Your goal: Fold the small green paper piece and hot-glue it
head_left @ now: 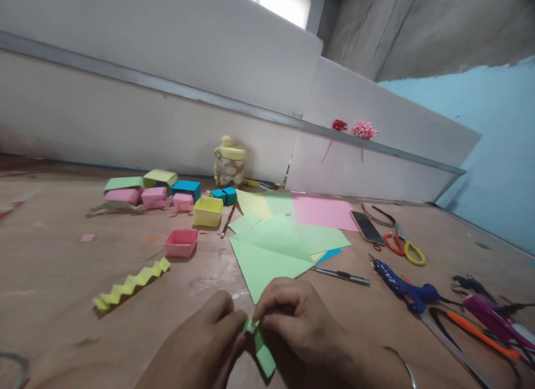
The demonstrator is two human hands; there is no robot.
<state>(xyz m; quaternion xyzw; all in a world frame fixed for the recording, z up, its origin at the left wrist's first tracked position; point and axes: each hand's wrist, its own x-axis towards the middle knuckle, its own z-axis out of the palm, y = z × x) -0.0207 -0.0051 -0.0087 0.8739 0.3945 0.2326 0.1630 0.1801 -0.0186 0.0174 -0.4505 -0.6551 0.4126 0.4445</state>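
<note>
Fingers of the left hand (204, 344) and right hand (292, 322) pinch shut on a small green paper strip (262, 350), low over the brown table (62, 266); folding seems underway, and the next crease likely needs firm, even pressure.

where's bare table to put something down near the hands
Bare wood lies left of the left hand, below the yellow zigzag strip, and between that strip and the pink box. Another patch sits between the right hand and the blue glue gun. Crowded: the green sheets ahead and the tools far right.
</note>
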